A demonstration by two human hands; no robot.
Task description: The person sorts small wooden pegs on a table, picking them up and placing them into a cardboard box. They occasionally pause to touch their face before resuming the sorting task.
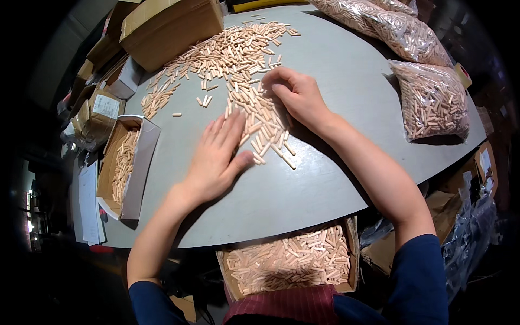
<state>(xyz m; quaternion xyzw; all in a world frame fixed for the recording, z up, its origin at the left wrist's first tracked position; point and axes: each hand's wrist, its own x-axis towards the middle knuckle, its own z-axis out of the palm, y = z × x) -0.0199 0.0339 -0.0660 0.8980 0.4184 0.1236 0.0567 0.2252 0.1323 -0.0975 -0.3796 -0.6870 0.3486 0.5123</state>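
Dowels, short pale wooden pegs, lie spread in a loose drift across the grey table, thick toward the far left and thinning to a narrow tongue that runs near, between my two hands. My left hand lies flat and open on the near end of that tongue, fingers together, thumb out to the right, holding nothing. My right hand rests on the far right side of the heap with fingers curled down onto the pegs; whether any are pinched under them I cannot tell. The risk I see is rolling: these pegs are round and smooth, and a quick sweep could send some past the near edge and wide of the open cardboard box of dowels just below it, or scatter the strays farther left. They look uniform in length, light tan, with grooved sides, as far as I can make out. On the left a second open box holds more of them, a closed carton sits at the far left, and clear bags of dowels lie on the far right.
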